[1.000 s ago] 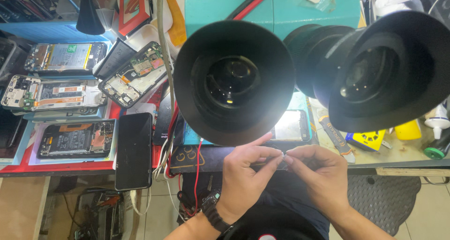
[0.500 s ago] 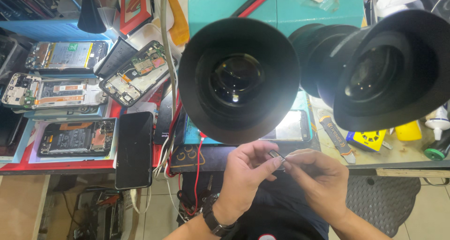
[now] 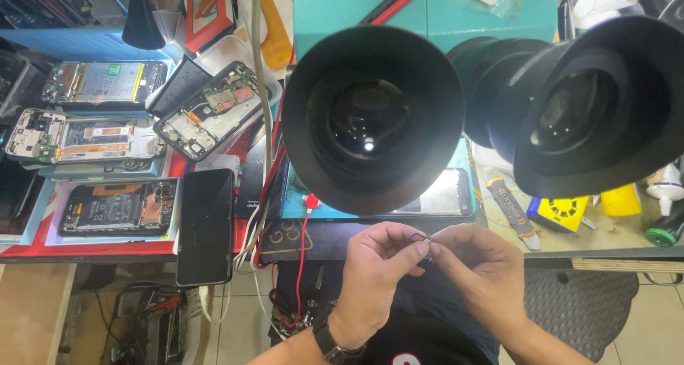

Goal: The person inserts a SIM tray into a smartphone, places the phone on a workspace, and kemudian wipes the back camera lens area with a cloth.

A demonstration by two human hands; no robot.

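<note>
Both hands meet below the microscope eyepieces, left hand and right hand fingers clamped on a tiny metal part at six o'clock

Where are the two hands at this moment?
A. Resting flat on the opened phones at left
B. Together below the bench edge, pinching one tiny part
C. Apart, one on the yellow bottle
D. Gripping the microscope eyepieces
B: the left hand and right hand meet fingertip to fingertip on a small metallic part below the bench edge.
</note>
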